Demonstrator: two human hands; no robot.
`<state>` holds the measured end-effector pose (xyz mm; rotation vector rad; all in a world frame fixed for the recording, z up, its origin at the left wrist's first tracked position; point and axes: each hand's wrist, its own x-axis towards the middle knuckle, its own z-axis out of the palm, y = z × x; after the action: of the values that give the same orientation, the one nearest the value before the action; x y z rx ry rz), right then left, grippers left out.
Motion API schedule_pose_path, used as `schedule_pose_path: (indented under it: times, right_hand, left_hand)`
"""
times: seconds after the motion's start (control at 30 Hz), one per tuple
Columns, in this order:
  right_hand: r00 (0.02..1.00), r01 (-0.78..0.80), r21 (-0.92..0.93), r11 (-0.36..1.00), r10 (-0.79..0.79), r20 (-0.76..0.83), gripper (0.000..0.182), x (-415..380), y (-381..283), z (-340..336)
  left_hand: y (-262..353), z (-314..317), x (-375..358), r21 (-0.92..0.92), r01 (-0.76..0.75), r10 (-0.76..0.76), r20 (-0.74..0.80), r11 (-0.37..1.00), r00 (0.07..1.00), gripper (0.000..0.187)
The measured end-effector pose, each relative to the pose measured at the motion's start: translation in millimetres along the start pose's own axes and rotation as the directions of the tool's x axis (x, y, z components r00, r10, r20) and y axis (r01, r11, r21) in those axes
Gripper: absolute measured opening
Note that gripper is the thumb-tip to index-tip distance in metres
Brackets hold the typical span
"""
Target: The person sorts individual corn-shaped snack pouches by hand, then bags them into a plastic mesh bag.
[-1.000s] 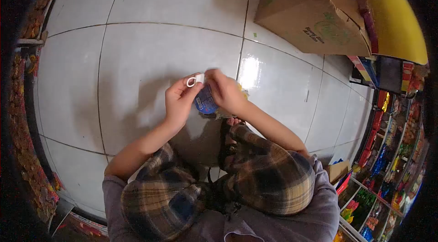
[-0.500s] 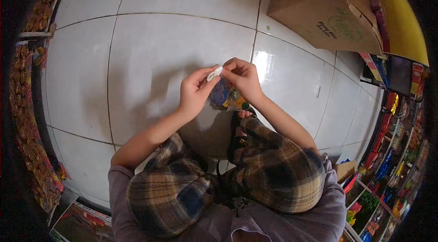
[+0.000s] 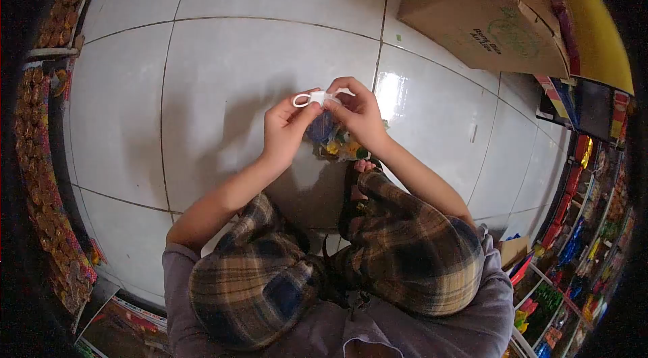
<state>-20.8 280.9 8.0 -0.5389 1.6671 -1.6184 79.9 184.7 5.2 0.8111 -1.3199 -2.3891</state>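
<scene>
My left hand (image 3: 285,131) and my right hand (image 3: 358,115) meet above the white tiled floor (image 3: 223,74). Between their fingertips they pinch a small white plastic piece with a ring-shaped loop (image 3: 309,98), the loop sticking out to the left. Beneath the hands hangs a bundle of colourful snack packets (image 3: 335,142), blue and yellow, partly hidden by the fingers. Which hand carries the bundle I cannot tell.
A large cardboard box (image 3: 482,14) stands at the top right beside a yellow surface (image 3: 601,34). Shelves of packaged goods (image 3: 580,236) run down the right edge, and hanging snack strips (image 3: 40,155) line the left. My plaid-trousered knees (image 3: 405,243) and a sandalled foot fill the lower middle.
Both hands rose slightly and stayed together. The white piece turned, so its ring loop again shows at the left. The packets slipped further under the hands.
</scene>
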Motion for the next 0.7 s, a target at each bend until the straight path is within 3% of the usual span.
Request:
schedule_pose_path:
  times: [0.03, 0.3, 0.37, 0.5, 0.57, 0.7]
  right_hand:
    - [0.996, -0.092, 0.051, 0.994, 0.091, 0.021, 0.008, 0.4, -2.9, 0.6]
    - [0.969, -0.241, 0.135, 0.961, 0.23, 0.086, 0.009, 6.4, 3.4, -7.7]
    - [0.97, -0.235, 0.133, 0.963, 0.224, 0.094, 0.009, 5.6, 4.2, -9.8]
    - [0.969, -0.232, 0.085, 0.969, 0.223, 0.105, 0.01, 6.7, 3.4, -12.3]
    - [0.965, -0.245, 0.103, 0.964, 0.231, 0.127, 0.012, 7.2, 1.5, -10.7]
    - [0.957, -0.255, 0.12, 0.959, 0.233, 0.173, 0.012, 3.4, 5.4, -8.8]
  left_hand:
    - [0.1, -0.8, 0.1, -0.004, 0.012, -0.012, -0.004, 1.0, 1.0, 0.019]
    - [9.1, -5.4, 7.6, -0.064, 0.109, -0.106, 0.054, 0.992, 0.993, 0.014]
    - [5.8, -12.2, 12.7, 0.121, 0.052, -0.072, 0.166, 0.991, 0.984, 0.012]
    - [-3.3, -22.3, 19.4, 0.192, 0.099, -0.128, 0.147, 0.976, 0.981, 0.01]
    - [-6.1, -24.0, 21.7, 0.023, 0.174, -0.175, 0.178, 0.985, 0.968, 0.009]
    - [-9.3, -24.7, 20.5, -0.014, 0.168, -0.162, 0.189, 0.986, 0.968, 0.008]
